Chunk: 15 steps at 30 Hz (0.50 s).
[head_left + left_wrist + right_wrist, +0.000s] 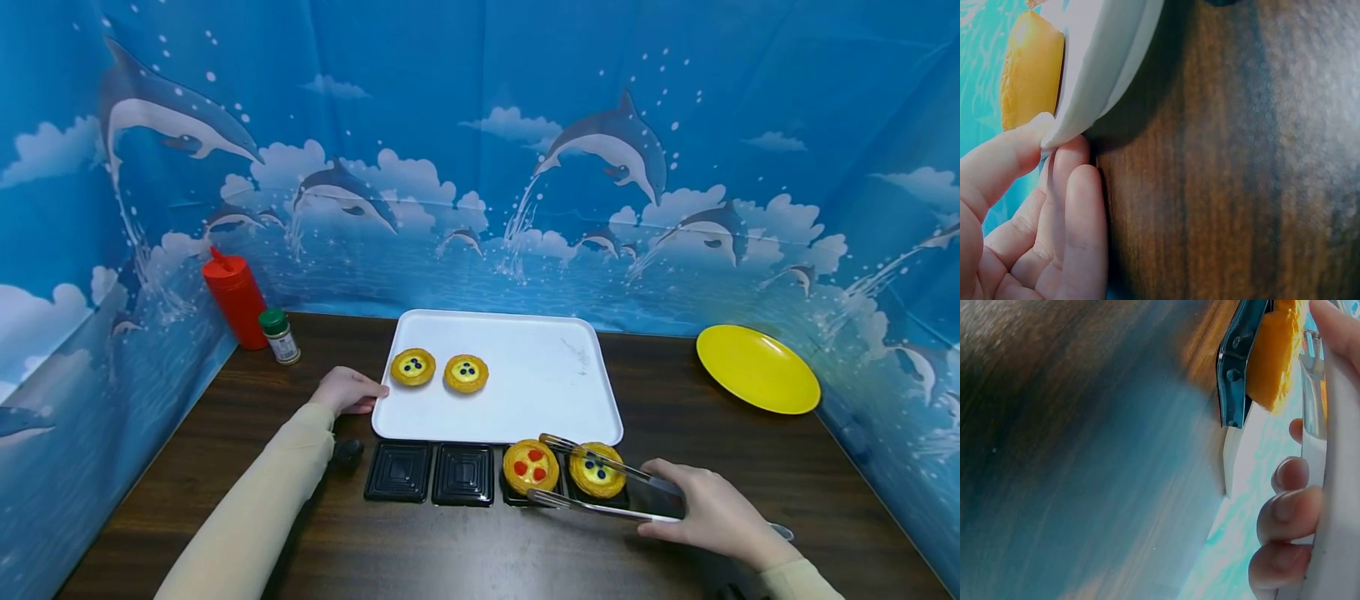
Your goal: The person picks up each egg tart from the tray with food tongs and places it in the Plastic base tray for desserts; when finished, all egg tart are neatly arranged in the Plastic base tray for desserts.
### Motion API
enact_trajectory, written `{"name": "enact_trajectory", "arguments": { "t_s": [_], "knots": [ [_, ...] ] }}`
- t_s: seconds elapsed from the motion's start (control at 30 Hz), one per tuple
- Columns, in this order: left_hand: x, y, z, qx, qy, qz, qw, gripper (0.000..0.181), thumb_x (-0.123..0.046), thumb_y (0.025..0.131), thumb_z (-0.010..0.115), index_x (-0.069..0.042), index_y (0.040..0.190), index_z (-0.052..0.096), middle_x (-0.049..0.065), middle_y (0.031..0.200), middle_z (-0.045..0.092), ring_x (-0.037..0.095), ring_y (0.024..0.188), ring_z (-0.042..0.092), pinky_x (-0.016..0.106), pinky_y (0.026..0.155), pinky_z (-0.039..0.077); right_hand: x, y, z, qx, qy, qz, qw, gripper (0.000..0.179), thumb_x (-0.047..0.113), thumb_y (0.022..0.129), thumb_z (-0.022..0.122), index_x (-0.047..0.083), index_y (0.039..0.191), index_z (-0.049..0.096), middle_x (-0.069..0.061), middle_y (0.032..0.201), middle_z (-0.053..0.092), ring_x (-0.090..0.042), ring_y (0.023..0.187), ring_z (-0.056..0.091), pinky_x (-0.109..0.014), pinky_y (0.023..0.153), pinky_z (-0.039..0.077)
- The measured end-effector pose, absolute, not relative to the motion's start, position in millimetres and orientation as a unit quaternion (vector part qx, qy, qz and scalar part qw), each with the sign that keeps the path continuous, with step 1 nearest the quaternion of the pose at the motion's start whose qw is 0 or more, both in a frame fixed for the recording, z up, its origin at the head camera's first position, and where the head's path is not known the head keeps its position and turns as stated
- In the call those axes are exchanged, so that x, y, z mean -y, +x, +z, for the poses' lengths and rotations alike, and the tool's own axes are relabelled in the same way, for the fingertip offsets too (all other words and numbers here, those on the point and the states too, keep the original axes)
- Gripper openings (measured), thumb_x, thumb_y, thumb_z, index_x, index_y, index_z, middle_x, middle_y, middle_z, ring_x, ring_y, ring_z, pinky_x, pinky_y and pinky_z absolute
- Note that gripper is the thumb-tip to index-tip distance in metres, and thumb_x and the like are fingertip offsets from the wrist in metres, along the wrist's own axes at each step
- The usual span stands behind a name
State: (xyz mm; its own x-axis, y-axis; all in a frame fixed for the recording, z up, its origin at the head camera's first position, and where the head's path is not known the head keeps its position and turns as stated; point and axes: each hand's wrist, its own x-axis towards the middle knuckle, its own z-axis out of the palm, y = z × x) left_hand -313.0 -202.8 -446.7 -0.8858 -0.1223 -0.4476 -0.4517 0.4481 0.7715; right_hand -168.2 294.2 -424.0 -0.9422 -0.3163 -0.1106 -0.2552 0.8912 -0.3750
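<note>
My left hand [348, 390] pinches the left rim of a white tray [532, 400], thumb on top and fingers beneath, as the left wrist view shows. Two tarts with blue berries, a left one [412, 367] and a right one [466, 373], sit on that tray. In my right hand [708, 508] are metal tongs [600, 507], their arms spread. The tong tips lie at the right side of a tart with red toppings [531, 467], one near its top edge, one near its bottom. Another blue-berry tart [597, 471] lies between the tong arms; both tarts rest in black holders.
Left of these tarts are two bare black square holders, one [398, 472] beside the other [463, 474]. A red squeeze bottle [236, 300] and a green-capped shaker [280, 337] stand at the back left. A yellow plate [757, 369] lies at the back right, before a dolphin-print curtain [480, 167].
</note>
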Motion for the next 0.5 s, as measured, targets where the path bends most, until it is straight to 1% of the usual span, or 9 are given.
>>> {"name": "enact_trajectory", "arguments": {
  "t_s": [0.5],
  "knots": [
    [206.3,-319.0,-451.8,-0.835,-0.178,0.491,0.173,0.035,-0.022,0.085,0.072,0.005,0.107,0.067,0.009,0.080,0.066,0.011,0.060,0.063,0.020,0.063,0.055,-297.8,-170.1,-417.6,-0.970,-0.129,-0.191,0.082,0.067,0.059,0.066,0.078,0.017,0.115,0.060,0.008,0.086,0.064,-0.005,0.067,0.052,-0.021,0.059,0.049]
  ]
}}
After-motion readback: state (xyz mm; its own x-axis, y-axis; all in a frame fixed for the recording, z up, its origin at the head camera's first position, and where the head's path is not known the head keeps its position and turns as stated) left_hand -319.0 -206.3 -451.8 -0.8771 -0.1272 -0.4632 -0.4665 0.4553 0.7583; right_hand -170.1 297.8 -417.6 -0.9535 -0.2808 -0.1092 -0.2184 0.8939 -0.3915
